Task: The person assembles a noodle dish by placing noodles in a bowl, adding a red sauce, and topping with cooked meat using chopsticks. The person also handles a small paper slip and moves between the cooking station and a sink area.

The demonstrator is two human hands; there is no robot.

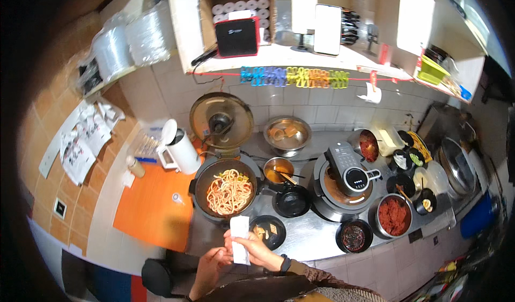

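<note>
A narrow white paper slip (240, 240) is held upright in front of me at the counter's front edge. My right hand (260, 251) grips it with the thumb across its face and fingers behind. My left hand (212, 264) is closed at the slip's lower left edge, its fingertips against the paper. Just beyond the slip sits a dark pot (201, 194) holding thick pale noodles (229, 192). To the right of the hands is a small black pan (276, 242) with a few yellowish pieces in it.
A glass lid (221, 120) stands tilted behind the pot, beside a white kettle (182, 151). Rightward are a saucepan of orange sauce (279, 165), a large cooker (327, 194) and a bowl of red paste (394, 216). Overhead runs a shelf (279, 61) with coloured clips (295, 77) below.
</note>
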